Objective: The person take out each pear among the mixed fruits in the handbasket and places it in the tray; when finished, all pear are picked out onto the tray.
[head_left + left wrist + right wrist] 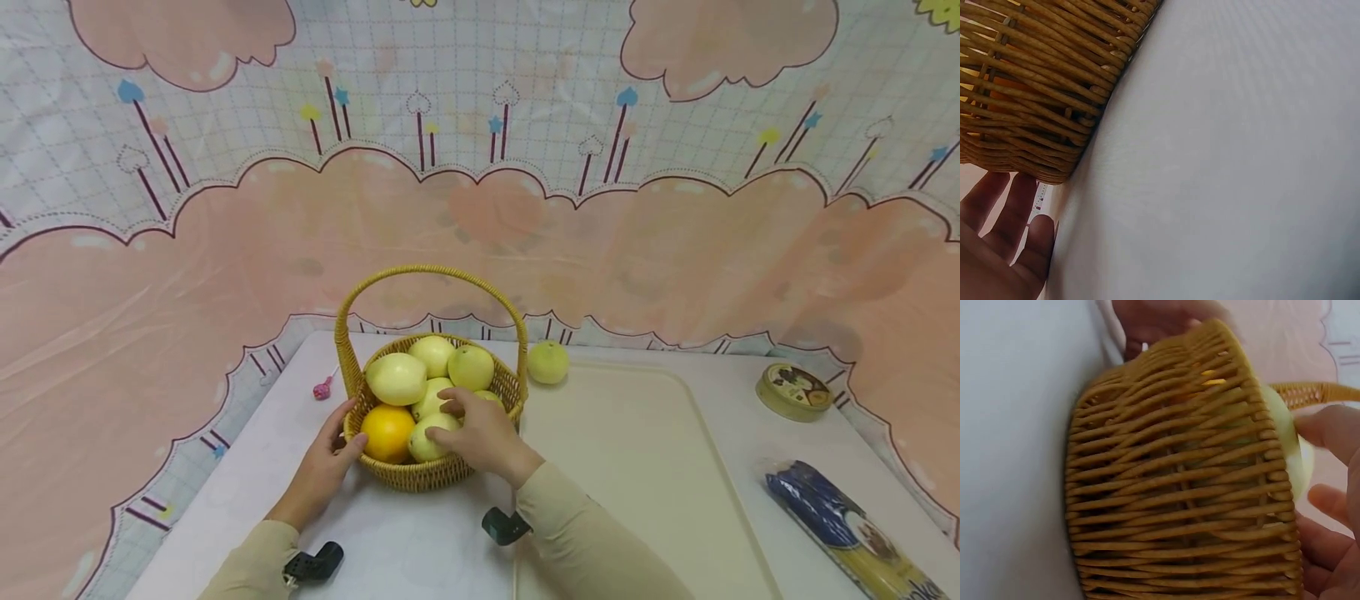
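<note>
Two-handed work at a wicker basket [420, 477], upright at the centre of a white bench [420, 550], w/ its arched handle [431, 270] raised. L hand [322, 467]: at the basket's near-left side, thumb by the rim next to an orange [386, 435], fingers extended & a little apart; in the L wrist view the fingertips touch the woven wall. R hand [487, 433]: over the near-right rim, thumb & fingers bent round the front pale-green fruit [424, 446], which lies in the basket just right of the orange; firmness of hold can't be told. Other pale fruits, incl. a large one [396, 379] at upper L, sit behind these. Beyond the basket's R side, a lone green fruit [548, 363] at the far edge of a cream tray [637, 450]. Far R: a round tin [795, 392] w/ a blue-&-yellow packet [855, 533] nearer the viewer. L of basket: a small pink lollipop [322, 389]. Background: patterned cloth [450, 217] w/ pink cloud shapes.
</note>
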`<act>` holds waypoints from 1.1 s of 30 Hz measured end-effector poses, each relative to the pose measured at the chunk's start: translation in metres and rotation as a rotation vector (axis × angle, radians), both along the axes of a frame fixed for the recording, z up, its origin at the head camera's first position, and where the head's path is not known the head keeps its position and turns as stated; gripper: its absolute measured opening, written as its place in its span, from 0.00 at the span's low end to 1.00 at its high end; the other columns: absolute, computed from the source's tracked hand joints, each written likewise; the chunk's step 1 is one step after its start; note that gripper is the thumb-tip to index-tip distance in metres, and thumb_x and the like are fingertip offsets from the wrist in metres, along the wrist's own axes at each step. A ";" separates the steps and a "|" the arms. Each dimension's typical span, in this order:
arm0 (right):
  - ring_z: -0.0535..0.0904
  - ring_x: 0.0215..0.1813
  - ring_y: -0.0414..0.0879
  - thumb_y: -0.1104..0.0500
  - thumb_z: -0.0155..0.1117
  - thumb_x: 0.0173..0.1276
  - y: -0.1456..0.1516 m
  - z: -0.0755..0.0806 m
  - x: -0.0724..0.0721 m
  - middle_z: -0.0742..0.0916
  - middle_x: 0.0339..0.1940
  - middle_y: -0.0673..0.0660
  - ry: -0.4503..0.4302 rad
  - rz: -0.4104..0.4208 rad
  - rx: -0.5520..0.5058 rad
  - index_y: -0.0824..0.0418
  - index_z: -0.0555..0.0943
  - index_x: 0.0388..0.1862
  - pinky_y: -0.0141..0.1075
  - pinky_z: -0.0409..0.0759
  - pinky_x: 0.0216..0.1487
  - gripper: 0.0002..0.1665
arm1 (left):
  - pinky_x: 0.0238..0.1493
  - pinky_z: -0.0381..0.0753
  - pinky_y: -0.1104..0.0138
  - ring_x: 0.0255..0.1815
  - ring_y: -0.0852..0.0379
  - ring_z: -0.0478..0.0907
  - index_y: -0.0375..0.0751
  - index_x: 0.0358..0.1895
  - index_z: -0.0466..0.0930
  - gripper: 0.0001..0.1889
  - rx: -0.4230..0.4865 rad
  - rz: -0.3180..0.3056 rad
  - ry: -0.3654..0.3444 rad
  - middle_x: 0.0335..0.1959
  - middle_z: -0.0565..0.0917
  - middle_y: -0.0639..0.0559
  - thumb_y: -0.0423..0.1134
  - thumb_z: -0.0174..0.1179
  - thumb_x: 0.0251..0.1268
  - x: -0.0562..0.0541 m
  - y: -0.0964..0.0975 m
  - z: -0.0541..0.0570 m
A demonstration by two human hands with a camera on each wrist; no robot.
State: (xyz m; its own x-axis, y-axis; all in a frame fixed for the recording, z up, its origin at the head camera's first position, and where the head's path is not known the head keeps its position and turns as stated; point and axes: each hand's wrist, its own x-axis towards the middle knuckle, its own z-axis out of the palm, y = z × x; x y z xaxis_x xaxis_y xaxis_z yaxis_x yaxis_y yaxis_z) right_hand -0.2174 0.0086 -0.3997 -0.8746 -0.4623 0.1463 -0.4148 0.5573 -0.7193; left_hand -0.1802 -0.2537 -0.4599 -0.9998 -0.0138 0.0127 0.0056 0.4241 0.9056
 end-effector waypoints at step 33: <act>0.79 0.53 0.49 0.37 0.71 0.60 -0.008 -0.003 0.007 0.86 0.54 0.52 0.003 -0.103 -0.051 0.55 0.83 0.58 0.44 0.74 0.54 0.34 | 0.64 0.67 0.43 0.64 0.36 0.66 0.51 0.81 0.47 0.35 -0.009 0.004 0.007 0.76 0.57 0.34 0.51 0.51 0.78 0.002 0.001 0.001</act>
State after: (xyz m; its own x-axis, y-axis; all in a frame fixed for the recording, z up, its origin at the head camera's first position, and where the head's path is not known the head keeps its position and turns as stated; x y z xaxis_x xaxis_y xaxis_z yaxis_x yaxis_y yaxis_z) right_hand -0.2099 0.0010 -0.4032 -0.9166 -0.3619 0.1696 -0.3592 0.5599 -0.7467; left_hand -0.1780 -0.2523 -0.4585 -0.9997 -0.0179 0.0194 0.0098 0.4323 0.9017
